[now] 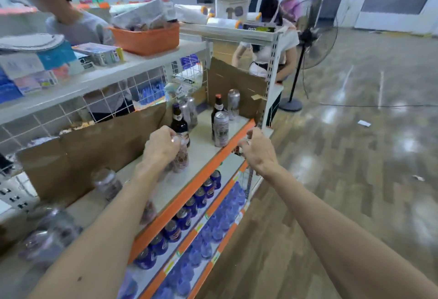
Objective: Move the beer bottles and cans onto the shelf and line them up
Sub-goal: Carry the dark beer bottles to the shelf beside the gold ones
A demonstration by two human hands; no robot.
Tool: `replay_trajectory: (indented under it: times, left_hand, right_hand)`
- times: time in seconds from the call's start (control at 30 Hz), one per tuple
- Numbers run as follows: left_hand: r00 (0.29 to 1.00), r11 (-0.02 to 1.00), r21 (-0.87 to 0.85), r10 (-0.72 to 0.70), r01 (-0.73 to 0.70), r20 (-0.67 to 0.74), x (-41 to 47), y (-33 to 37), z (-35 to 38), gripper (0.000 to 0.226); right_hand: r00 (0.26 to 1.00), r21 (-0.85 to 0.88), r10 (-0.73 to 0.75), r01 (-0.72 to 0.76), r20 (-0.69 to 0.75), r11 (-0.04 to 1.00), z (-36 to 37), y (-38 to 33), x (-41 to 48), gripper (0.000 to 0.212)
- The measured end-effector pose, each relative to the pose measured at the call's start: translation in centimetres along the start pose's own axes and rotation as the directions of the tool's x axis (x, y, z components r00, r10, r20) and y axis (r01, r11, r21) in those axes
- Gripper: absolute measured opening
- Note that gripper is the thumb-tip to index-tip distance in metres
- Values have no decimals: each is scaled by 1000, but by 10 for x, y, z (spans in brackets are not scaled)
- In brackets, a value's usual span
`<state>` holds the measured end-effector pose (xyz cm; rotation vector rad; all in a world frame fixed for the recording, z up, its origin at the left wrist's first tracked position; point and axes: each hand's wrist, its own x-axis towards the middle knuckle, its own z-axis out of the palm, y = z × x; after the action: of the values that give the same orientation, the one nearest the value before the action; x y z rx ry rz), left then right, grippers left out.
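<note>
- Our left hand (pixel 163 143) is closed over the top of a can (pixel 180 156) standing on the shelf (pixel 206 151).
- Right hand (pixel 254 148) is at the shelf edge; grip unclear, blurred.
- Risk: the can tips, or knocks the bottle (pixel 179 122) just behind it.

We stand in a shop: metal shelving (pixel 189 194) with orange price strips, rows of blue cans (pixel 189 213), stacked boxed goods (pixel 35 68).
</note>
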<state>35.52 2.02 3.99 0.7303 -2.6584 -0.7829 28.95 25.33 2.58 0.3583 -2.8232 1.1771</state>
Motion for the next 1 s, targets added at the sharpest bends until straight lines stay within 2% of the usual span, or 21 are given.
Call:
replay_trajectory:
  times: [0.13,0.3,0.4,0.5,0.57,0.7,0.8,0.9,1.0]
  left_hand:
    - [990,993,-17,-122,121,-76,69,-7,18,32]
    - [972,975,-69,-219,213,-80,172,-20,60,44]
    - [960,956,-97,-280,278,-8,220,-15,75,49]
    - [945,940,-107,-318,325,83,257,-17,86,40]
    - [948,942,-133,-291,307,127,275,-24,92,30]
    - [946,933,-228,-228,280,229,293,-35,97,22]
    - [954,935,-230,-227,269,194,300,-33,104,17]
    - [956,934,-219,-256,282,143,299,-29,117,25]
    - [956,933,-212,-271,289,112,300,-21,119,22]
  right_hand:
    - [998,21,-28,27,54,999,21,6,70,38]
    - [993,-11,-74,75,92,997,53,9,182,35]
    - [988,-57,-45,54,145,997,79,8,246,37]
    - [981,-59,-7,19,192,998,105,9,298,43]
    - [974,-51,-1,13,228,999,121,13,324,42]
    - [969,-66,-10,27,248,997,148,17,352,42]
    - [979,-57,-10,22,205,998,159,13,359,39]
    - [991,-24,-12,15,133,1000,166,12,361,38]
    - [989,-22,-41,44,141,999,165,11,366,33]
